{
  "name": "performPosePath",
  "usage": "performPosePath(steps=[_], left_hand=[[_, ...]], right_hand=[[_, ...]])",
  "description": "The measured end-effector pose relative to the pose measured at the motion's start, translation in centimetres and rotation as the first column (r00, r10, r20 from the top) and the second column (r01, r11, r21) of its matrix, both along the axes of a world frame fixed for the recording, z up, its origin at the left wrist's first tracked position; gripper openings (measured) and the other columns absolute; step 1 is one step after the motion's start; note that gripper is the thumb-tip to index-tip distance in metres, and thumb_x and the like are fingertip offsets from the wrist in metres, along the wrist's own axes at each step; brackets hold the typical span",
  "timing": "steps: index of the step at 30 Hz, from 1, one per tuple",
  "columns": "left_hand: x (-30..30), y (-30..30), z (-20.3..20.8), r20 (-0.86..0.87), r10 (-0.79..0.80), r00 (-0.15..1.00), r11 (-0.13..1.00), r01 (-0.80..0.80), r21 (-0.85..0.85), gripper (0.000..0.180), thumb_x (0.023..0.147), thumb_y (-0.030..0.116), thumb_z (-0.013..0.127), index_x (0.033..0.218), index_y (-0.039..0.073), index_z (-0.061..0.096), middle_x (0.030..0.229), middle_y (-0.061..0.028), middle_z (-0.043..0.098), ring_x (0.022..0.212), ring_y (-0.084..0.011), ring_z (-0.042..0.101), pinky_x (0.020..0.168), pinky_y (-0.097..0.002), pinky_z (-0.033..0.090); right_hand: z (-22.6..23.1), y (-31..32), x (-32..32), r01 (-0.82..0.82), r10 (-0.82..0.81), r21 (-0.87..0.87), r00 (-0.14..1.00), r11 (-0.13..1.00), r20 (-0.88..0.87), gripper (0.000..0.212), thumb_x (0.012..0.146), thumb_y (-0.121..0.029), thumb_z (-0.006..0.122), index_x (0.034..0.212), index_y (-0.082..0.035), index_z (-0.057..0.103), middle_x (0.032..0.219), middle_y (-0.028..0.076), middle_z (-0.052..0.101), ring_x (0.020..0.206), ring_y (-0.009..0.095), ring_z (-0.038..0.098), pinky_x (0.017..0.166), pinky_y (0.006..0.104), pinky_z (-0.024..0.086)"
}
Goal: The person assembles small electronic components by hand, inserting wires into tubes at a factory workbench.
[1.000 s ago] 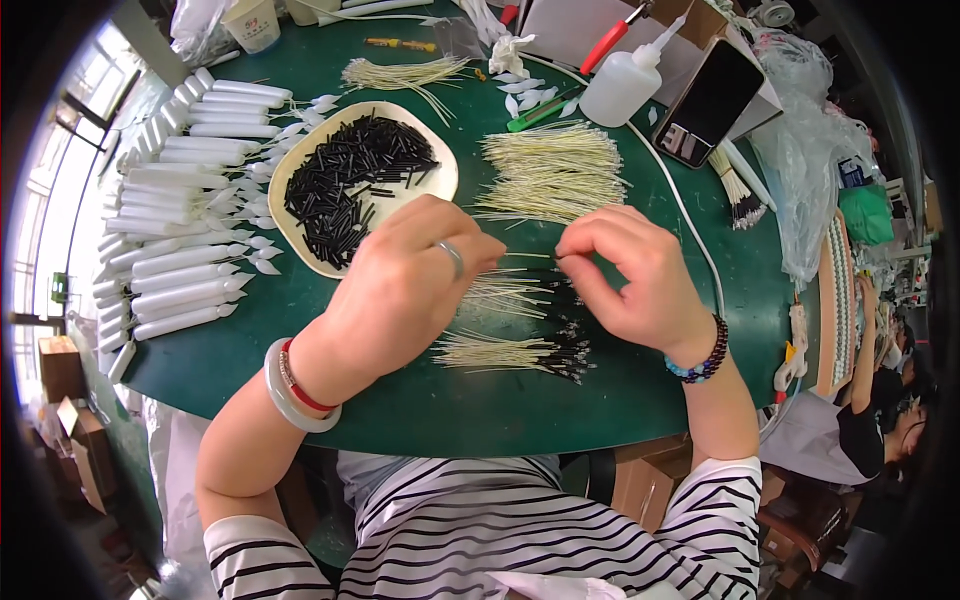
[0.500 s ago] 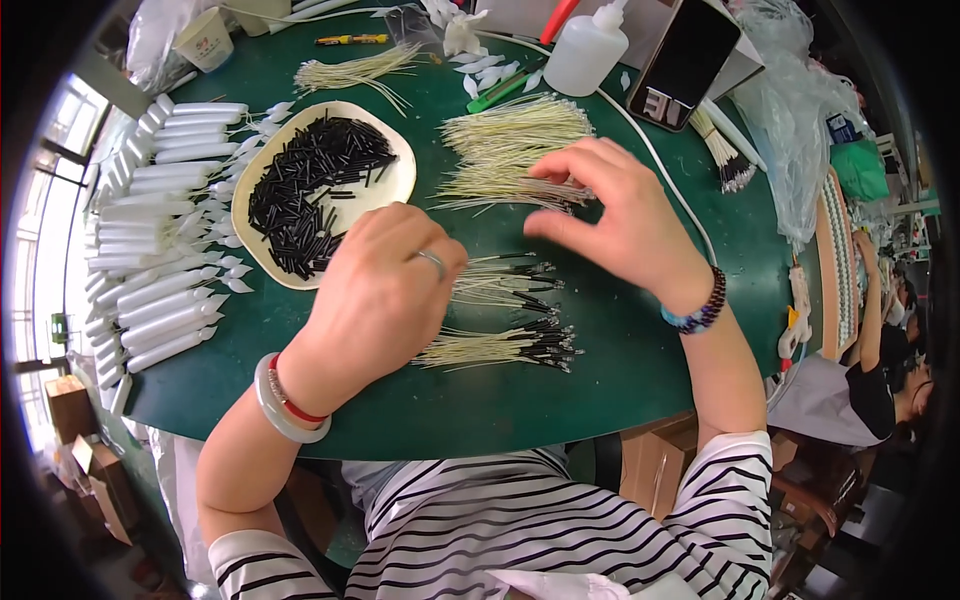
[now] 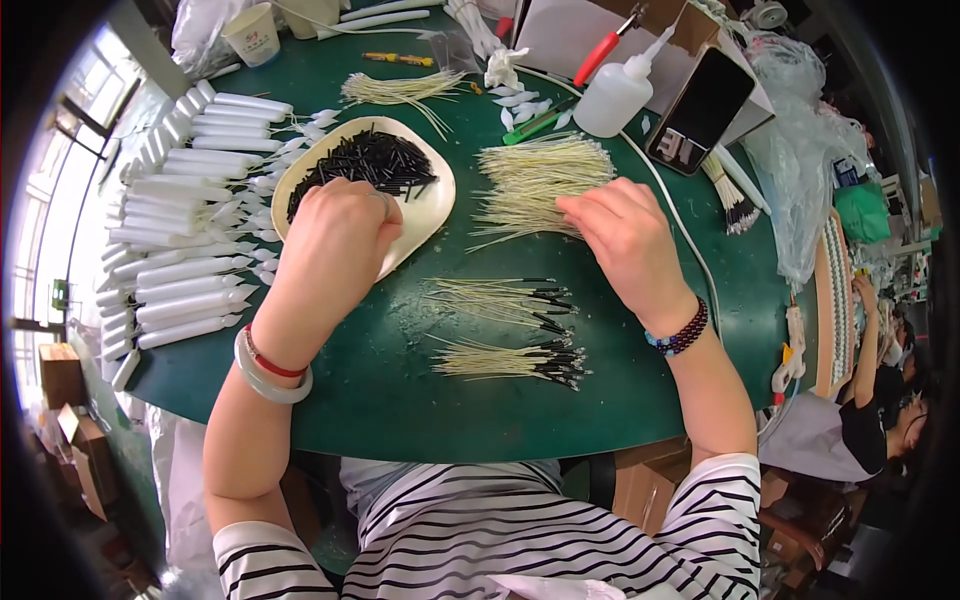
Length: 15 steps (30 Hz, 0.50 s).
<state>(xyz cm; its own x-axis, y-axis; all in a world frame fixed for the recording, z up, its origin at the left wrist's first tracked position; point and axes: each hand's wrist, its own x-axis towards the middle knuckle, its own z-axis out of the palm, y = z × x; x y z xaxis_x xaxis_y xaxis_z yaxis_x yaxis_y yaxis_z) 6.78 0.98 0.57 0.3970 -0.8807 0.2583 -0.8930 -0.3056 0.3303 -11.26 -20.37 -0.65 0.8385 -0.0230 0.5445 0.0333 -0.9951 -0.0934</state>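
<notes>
My left hand (image 3: 345, 235) is over the near side of a cream dish (image 3: 432, 215) heaped with short black tubes (image 3: 375, 160). Its fingers are bent and pinched together; their tips are hidden, so what they hold does not show. My right hand (image 3: 630, 240) pinches at the right end of a loose pile of thin cream wires (image 3: 535, 180), thumb and forefinger closed on a wire end. Closer to me lie two bunches of wires with black tubes at their right ends: an upper bunch (image 3: 490, 295) and a lower bunch (image 3: 490, 358).
White candle-shaped sticks (image 3: 195, 308) lie in rows at the left. Behind are a paper cup (image 3: 252, 38), a white squeeze bottle (image 3: 612, 100), a phone (image 3: 703, 110) and red-handled pliers (image 3: 597, 58). A white cable (image 3: 668, 185) curves along the right; a person sits beyond.
My left hand has moved from the dish's near edge further into it. My right hand's spread fingers have closed at the wire pile. The whole view has shifted slightly.
</notes>
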Motion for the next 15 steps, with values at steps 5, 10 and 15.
performPosePath(steps=[5,10,15], left_hand=[[0.8,0.8,0.3,-0.094,-0.037,0.995,0.998,0.033,-0.051,0.008,0.073,0.005,0.066,0.076,-0.002,0.064,0.078,-0.0128,0.063,0.08,-0.0306,0.059,0.074,-0.0392,0.046],[1.0,0.8,0.8,-0.136,-0.038,0.99,0.996,0.049,0.076,0.005,0.074,0.002,0.063,0.075,-0.002,0.063,0.079,-0.0134,0.063,0.081,-0.0318,0.058,0.075,-0.0391,0.046],[0.6,0.6,0.3,-0.017,-0.035,0.999,0.997,0.036,0.066,0.005,0.073,0.001,0.063,0.076,-0.002,0.062,0.08,-0.0146,0.062,0.084,-0.0331,0.056,0.077,-0.0393,0.045]], right_hand=[[0.6,-0.3,-0.7,0.053,-0.042,0.146,0.996,0.988,-0.073,0.009,0.076,-0.01,0.069,0.081,-0.004,0.064,0.079,0.004,0.06,0.08,0.024,0.056,0.071,0.0353,0.043],[0.5,-0.6,-1.0,0.149,-0.145,0.021,0.981,0.989,-0.128,0.01,0.075,-0.011,0.07,0.076,-0.006,0.062,0.08,0.003,0.06,0.08,0.023,0.055,0.071,0.0353,0.042],[1.1,-0.5,-0.8,0.119,-0.118,-0.098,0.993,0.988,0.02,0.01,0.076,-0.01,0.069,0.077,-0.007,0.06,0.081,0.003,0.06,0.081,0.022,0.056,0.071,0.0345,0.042]])
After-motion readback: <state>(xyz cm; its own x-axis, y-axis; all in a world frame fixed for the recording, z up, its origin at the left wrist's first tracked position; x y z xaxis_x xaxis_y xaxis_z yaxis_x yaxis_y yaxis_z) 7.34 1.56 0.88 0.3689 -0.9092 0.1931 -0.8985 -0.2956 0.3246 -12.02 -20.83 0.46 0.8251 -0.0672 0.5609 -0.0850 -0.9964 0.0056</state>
